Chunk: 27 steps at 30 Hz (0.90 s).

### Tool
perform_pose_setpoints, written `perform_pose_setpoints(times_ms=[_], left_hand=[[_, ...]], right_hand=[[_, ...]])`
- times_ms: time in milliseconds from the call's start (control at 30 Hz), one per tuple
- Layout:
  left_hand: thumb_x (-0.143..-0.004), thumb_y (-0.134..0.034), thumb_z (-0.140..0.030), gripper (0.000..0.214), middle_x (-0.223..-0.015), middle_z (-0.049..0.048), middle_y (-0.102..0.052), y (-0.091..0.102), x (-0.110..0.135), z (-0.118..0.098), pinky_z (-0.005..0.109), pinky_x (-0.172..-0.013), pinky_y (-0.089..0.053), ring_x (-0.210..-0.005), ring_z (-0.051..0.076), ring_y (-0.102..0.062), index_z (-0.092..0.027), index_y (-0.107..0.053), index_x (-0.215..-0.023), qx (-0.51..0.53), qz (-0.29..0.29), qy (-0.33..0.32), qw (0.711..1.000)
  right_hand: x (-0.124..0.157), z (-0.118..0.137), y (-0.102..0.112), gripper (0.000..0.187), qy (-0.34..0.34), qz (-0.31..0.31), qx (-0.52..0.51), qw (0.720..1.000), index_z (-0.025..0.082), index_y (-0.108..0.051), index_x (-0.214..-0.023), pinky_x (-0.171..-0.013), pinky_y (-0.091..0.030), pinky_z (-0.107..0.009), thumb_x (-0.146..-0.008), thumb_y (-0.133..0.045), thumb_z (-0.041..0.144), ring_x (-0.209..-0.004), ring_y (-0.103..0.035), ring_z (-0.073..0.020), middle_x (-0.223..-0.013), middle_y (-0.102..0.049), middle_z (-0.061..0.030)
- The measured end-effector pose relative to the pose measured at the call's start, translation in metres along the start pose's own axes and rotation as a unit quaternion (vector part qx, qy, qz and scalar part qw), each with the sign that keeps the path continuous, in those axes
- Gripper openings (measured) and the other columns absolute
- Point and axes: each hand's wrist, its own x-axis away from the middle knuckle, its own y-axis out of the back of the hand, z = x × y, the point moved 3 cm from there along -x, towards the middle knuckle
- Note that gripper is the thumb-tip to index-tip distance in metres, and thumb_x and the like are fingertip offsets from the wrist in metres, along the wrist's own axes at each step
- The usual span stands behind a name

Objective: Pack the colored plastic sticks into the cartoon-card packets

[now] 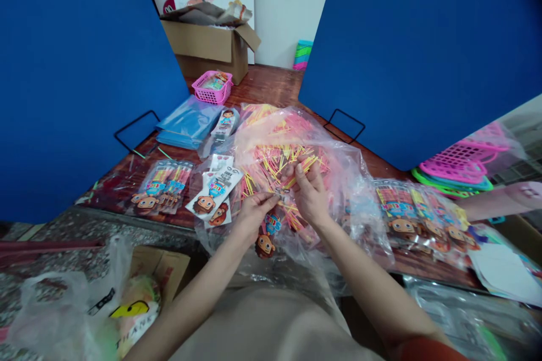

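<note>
Soft, even light is coming from overhead, leaving the scene bright; only faint shadows are falling below the tabletop's point(271, 87) near edge. The clear plastic bag point(347, 175) at mid-tabletop is throwing a milky glare. The coloured sticks point(275, 161) and the monkey packet point(266, 240) near the front edge are showing sharp. The wide lens is bowing the blue panels point(76, 67) and stretching the corners, where the white bag point(63, 304) on the floor point(63, 237) is smearing into blur.

Single head-worn view, facing forward and down, left hand point(254, 211) and right hand point(311, 194) close at centre, table point(271, 87) stretching beyond them, blue screens point(84, 67) flanking both hands.
</note>
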Motion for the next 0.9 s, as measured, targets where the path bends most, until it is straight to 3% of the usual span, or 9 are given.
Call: perform_pose_setpoints(times_ms=[400,533,667,800,900], left_hand=[[-0.059,-0.082,-0.035,0.029,-0.072,0.0011,-0.071,-0.001,0.002,-0.006,0.022,-0.062,-0.044,-0.061,0.010,-0.056,-0.015,-0.075,-0.077,-0.045,-0.024,-0.086,0.995],[-0.058,-0.083,-0.036,0.031,-0.078,0.0024,-0.073,0.000,0.002,-0.007,0.024,-0.070,-0.046,-0.068,0.012,-0.059,-0.015,-0.076,-0.079,-0.034,-0.031,-0.093,0.995],[-0.062,-0.081,-0.042,0.037,-0.084,0.0056,-0.074,0.000,0.000,-0.004,0.028,-0.075,-0.048,-0.075,0.016,-0.063,-0.014,-0.076,-0.085,-0.011,-0.016,-0.086,0.996],[-0.063,-0.080,-0.045,0.039,-0.079,0.0062,-0.073,-0.001,-0.001,-0.004,0.029,-0.074,-0.048,-0.073,0.017,-0.063,-0.012,-0.075,-0.083,0.005,-0.002,-0.072,0.997],[-0.063,-0.080,-0.045,0.037,-0.076,0.0048,-0.072,-0.002,-0.001,-0.004,0.028,-0.069,-0.048,-0.066,0.015,-0.061,-0.013,-0.075,-0.081,0.018,0.002,-0.060,0.998]], right_hand=[[0.012,-0.005,0.002,0.023,-0.030,-0.011,0.055,0.998,0.026,-0.046,-0.105,-0.079,-0.051,-0.033,-0.090,-0.055,0.041,-0.082,-0.067,-0.0171,-0.079,-0.065,0.0022],[0.015,-0.004,0.002,0.021,-0.043,0.023,0.111,0.993,0.024,-0.056,-0.098,-0.086,-0.048,-0.033,-0.090,-0.054,0.043,-0.089,-0.065,-0.0172,-0.089,-0.068,-0.0017],[0.013,0.001,0.006,0.032,-0.048,0.008,0.189,0.981,0.021,-0.064,-0.092,-0.089,-0.044,-0.030,-0.092,-0.047,0.049,-0.094,-0.061,-0.0170,-0.096,-0.068,-0.0029],[0.012,0.004,0.009,0.033,-0.022,0.000,0.232,0.972,0.021,-0.067,-0.095,-0.080,-0.044,-0.027,-0.092,-0.047,0.048,-0.087,-0.059,-0.0152,-0.091,-0.066,-0.0008],[0.013,0.001,0.010,0.029,-0.025,0.032,0.238,0.970,0.019,-0.069,-0.082,-0.070,-0.043,-0.025,-0.086,-0.058,0.046,-0.074,-0.056,-0.0138,-0.074,-0.062,0.0011]])
